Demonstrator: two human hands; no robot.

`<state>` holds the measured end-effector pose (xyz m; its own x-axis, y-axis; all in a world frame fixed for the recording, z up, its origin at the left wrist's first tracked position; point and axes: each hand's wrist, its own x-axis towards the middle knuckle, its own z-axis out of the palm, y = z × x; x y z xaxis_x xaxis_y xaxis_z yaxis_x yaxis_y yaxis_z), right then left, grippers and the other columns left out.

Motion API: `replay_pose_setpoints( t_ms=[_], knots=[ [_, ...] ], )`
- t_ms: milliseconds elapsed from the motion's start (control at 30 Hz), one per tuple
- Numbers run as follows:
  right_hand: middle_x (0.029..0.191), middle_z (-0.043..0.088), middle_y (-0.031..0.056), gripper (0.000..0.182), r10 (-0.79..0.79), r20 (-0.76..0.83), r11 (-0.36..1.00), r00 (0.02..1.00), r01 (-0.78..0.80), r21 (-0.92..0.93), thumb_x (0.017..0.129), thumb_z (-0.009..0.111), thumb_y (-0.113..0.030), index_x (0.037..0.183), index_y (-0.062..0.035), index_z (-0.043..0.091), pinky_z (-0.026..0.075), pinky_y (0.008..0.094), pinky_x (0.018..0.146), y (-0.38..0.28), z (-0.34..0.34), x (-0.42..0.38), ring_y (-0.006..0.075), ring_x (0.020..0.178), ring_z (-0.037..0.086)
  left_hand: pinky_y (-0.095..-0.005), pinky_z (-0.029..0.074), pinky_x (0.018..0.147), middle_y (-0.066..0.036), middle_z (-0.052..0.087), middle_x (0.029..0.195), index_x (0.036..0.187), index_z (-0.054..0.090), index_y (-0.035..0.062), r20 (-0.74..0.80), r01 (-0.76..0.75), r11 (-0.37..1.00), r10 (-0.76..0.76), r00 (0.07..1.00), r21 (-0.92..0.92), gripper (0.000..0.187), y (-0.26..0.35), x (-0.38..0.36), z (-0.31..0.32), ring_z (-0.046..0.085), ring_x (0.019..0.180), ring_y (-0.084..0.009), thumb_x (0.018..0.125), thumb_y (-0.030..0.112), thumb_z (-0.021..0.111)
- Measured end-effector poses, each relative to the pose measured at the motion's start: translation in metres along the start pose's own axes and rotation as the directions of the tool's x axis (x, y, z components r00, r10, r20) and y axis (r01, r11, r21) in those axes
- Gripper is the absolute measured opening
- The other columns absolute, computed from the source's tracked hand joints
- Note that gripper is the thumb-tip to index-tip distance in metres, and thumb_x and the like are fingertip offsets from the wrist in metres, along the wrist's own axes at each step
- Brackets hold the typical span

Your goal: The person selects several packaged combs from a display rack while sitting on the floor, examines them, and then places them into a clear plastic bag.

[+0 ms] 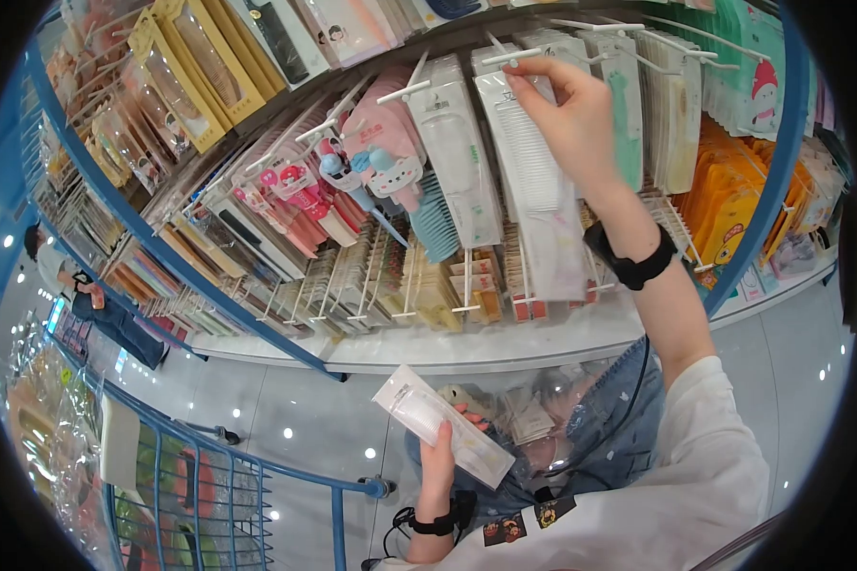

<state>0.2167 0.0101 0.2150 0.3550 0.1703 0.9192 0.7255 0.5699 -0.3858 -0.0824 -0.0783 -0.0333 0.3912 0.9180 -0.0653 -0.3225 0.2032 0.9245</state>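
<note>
My right hand (576, 119) is raised to the rack, thumb and index finger pinched on the top edge of a packaged white comb (533, 157), right at the tip of a display hook (512, 57). The comb's teeth show through its clear pack, which hangs down in front of other packs. Lower down, my left hand (438, 462) grips a slim white package (443, 423), held tilted above my lap. It looks like a similar comb pack, but its contents are hard to make out. Clear plastic-wrapped goods (533, 419) lie on my lap below.
Cartoon-topped combs (386, 171) and white packs (457, 143) hang left of my right hand; orange packs (724, 200) hang right. A blue wire cart (200, 504) stands at lower left. A blue rack post (752, 209) rises at right. Another person (105, 305) stands far left.
</note>
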Motion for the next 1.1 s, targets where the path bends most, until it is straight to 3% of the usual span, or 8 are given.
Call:
replay_pose_setpoints(
  t_ms=[67, 100, 200, 333, 467, 600, 800, 1100],
  knots=[
    [0.072, 0.063, 0.0076, 0.016, -0.030, 0.068, 0.993, 0.997, 0.037, -0.114, 0.075, 0.061, -0.013, 0.086, -0.0023, 0.064, 0.042, 0.0238, 0.056, -0.010, -0.010, 0.007, 0.0127, 0.058, 0.054, -0.0404, 0.049, 0.077, -0.020, 0.057, 0.093, 0.112, 0.041, -0.0097, -0.005, -0.004, 1.000, 0.004, 1.000, 0.025, 0.046, -0.001, 0.000, 0.000, 0.060, 0.085, -0.0317, 0.091, 0.031, 0.041],
    [0.076, 0.065, 0.0091, 0.016, 0.052, 0.110, 0.991, 0.993, -0.037, -0.129, 0.075, 0.061, -0.014, 0.086, -0.0025, 0.065, 0.045, 0.0250, 0.062, -0.015, -0.013, 0.009, 0.0167, 0.066, 0.059, -0.0414, 0.049, 0.077, -0.020, 0.058, 0.092, 0.111, 0.042, -0.0094, -0.011, -0.008, 0.999, 0.008, 1.000, 0.037, 0.048, -0.001, 0.001, 0.001, 0.060, 0.084, -0.0325, 0.090, 0.033, 0.041],
    [0.075, 0.064, 0.0086, 0.018, 0.030, 0.140, 0.991, 0.990, -0.011, -0.135, 0.075, 0.061, -0.016, 0.087, -0.0023, 0.065, 0.044, 0.0236, 0.062, -0.011, -0.013, 0.009, 0.0144, 0.065, 0.058, -0.0416, 0.049, 0.077, -0.020, 0.057, 0.092, 0.112, 0.041, -0.0099, -0.002, -0.020, 0.999, 0.020, 1.000, 0.045, 0.047, 0.000, 0.001, 0.001, 0.060, 0.084, -0.0327, 0.090, 0.032, 0.041],
    [0.075, 0.065, 0.0033, 0.014, 0.033, 0.048, 0.997, 0.998, -0.036, 0.064, 0.078, 0.062, -0.012, 0.087, -0.0026, 0.066, 0.043, 0.0194, 0.061, 0.000, -0.007, -0.002, 0.0059, 0.068, 0.055, -0.0400, 0.049, 0.077, -0.019, 0.057, 0.092, 0.113, 0.041, -0.0099, 0.001, -0.003, 0.998, 0.003, 1.000, 0.063, 0.047, 0.001, -0.001, 0.000, 0.060, 0.085, -0.0306, 0.090, 0.031, 0.041],
    [0.080, 0.064, 0.0031, 0.016, 0.259, 0.048, 0.886, 0.965, -0.257, 0.386, 0.078, 0.063, -0.010, 0.090, -0.0007, 0.066, 0.043, 0.0172, 0.062, 0.005, 0.004, -0.004, 0.0055, 0.071, 0.056, -0.0382, 0.048, 0.078, -0.019, 0.058, 0.093, 0.115, 0.040, -0.0104, 0.008, 0.014, 0.999, -0.014, 1.000, 0.051, 0.045, 0.001, -0.002, -0.003, 0.060, 0.085, -0.0289, 0.091, 0.028, 0.040],
    [0.082, 0.064, 0.0034, 0.018, 0.327, 0.171, 0.863, 0.929, -0.367, 0.347, 0.079, 0.063, -0.012, 0.093, -0.0007, 0.065, 0.043, 0.0166, 0.062, 0.007, -0.005, 0.007, 0.0053, 0.071, 0.056, -0.0359, 0.048, 0.079, -0.017, 0.057, 0.096, 0.117, 0.040, -0.0093, 0.026, 0.032, 0.999, -0.032, 0.999, 0.010, 0.040, -0.003, -0.001, -0.008, 0.059, 0.087, -0.0262, 0.092, 0.022, 0.037],
    [0.082, 0.064, 0.0046, 0.019, 0.314, 0.307, 0.930, 0.899, -0.356, 0.091, 0.079, 0.062, -0.012, 0.093, 0.0015, 0.064, 0.043, 0.0171, 0.061, -0.006, -0.018, 0.021, 0.0050, 0.071, 0.055, -0.0327, 0.048, 0.079, -0.014, 0.057, 0.097, 0.116, 0.043, -0.0071, 0.056, 0.051, 0.997, -0.048, 0.997, -0.053, 0.036, -0.005, 0.000, -0.009, 0.059, 0.088, -0.0219, 0.092, 0.020, 0.039],
    [0.091, 0.064, 0.0037, 0.017, -0.046, 0.156, 0.996, 0.987, 0.056, -0.063, 0.080, 0.061, -0.006, 0.095, 0.0011, 0.064, 0.043, 0.0188, 0.073, 0.005, -0.011, 0.001, 0.0072, 0.083, 0.056, -0.0309, 0.047, 0.078, -0.013, 0.058, 0.096, 0.116, 0.043, -0.0068, 0.052, 0.023, 1.000, -0.023, 0.998, -0.008, 0.034, -0.004, -0.002, -0.009, 0.059, 0.086, -0.0201, 0.093, 0.018, 0.037]
  ],
)
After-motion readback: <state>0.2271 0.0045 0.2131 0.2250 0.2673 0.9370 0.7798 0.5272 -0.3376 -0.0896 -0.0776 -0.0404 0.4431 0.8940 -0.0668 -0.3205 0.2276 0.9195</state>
